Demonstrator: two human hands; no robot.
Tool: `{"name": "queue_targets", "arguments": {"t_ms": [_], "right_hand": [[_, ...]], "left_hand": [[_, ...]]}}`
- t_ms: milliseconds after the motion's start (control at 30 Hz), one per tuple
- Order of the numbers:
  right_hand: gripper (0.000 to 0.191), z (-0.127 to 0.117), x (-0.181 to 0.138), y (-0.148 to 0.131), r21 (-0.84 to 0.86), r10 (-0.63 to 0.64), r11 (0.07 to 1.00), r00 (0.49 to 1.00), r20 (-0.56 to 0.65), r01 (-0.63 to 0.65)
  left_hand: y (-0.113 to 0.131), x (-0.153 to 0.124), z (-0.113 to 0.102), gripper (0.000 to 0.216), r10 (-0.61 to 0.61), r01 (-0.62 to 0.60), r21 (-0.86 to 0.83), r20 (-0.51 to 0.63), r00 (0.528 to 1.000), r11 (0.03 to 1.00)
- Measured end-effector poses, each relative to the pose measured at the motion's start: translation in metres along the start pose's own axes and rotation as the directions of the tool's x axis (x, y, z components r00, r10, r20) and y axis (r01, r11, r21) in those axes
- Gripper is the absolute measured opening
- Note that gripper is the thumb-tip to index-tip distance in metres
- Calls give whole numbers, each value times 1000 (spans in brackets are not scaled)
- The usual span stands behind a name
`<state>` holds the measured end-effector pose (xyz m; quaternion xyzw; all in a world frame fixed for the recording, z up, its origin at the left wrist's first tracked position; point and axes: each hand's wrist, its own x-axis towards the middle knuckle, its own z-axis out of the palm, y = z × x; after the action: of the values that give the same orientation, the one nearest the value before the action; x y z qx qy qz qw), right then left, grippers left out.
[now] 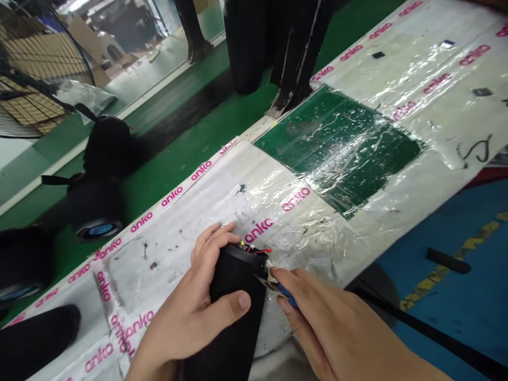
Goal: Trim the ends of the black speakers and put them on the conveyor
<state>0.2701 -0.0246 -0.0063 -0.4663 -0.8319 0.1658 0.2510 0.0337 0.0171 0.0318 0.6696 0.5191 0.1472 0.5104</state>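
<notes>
My left hand [204, 299] is wrapped round a long black fabric-covered tube [238, 317], which tilts away from me over the covered table. Thin coloured wires with small connectors [256, 248] poke out of the tube's far end. My right hand [323, 312] grips a small blue-handled tool with a metal tip [286, 295]. That tip meets the edge of the tube's far end, on the right side. My fingers cover most of the tool, so its exact kind is unclear.
White plastic sheeting printed in pink covers the table [159, 264], with a green patch [349, 148] further along. A black rounded piece [43, 336] lies at left. Black cylinders [97, 206] stand beyond the table, near a fan [39, 74]. Small dark scraps [482, 92] lie far right.
</notes>
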Motion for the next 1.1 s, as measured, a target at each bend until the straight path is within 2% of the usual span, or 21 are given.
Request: {"name": "queue_targets", "arguments": {"t_ms": [133, 233, 300, 467, 567, 700, 867, 1100], "right_hand": [[30, 3, 2, -1, -7, 3, 1000, 999, 37, -2], [32, 7, 0, -3, -68, 1, 998, 999, 38, 1], [33, 8, 0, -6, -118, 6, 993, 999, 40, -1], [42, 5, 2, -9, -239, -7, 971, 998, 67, 23], [44, -1, 4, -9, -232, -19, 972, 998, 66, 33], [49, -7, 3, -8, -214, -20, 976, 991, 132, 48], [53, -6, 2, -7, -201, -9, 979, 988, 156, 41], [53, -11, 2, -4, -180, -17, 982, 982, 189, 52]], "left_hand": [[0, 0, 2, 49, 18, -20, -72, -28, 999, 997], [-1, -2, 3, 56, -2, -2, -108, -41, 999, 994], [-2, -3, 3, 58, -10, 8, -95, -29, 1000, 995], [-1, -2, 2, 44, 23, -24, -40, -13, 1000, 999], [-1, 0, 3, 45, 45, -45, -4, -13, 999, 999], [-2, 2, 3, 53, 95, -93, 40, -38, 995, 995], [-4, 3, 1, 68, 75, -75, -5, -25, 997, 997], [-3, 4, 0, 65, 53, -54, -19, -30, 998, 998]]}}
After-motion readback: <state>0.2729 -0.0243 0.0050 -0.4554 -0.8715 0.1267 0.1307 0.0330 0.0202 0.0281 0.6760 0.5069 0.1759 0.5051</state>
